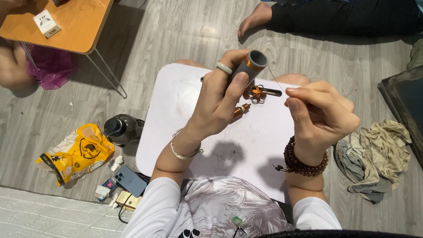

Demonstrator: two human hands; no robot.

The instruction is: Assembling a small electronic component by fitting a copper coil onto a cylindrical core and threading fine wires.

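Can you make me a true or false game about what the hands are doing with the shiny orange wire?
1. The left hand holds a grey tube wound with copper wire. True.
2. The right hand grips a pair of scissors. False: its fingers pinch a thin wire that runs to the tube.
3. A small flower-shaped copper wire piece lies on the white table. True.
4. A blue phone lies on the white table. False: the phone lies on the floor beside it.
5. A yellow bag lies on the floor. True.
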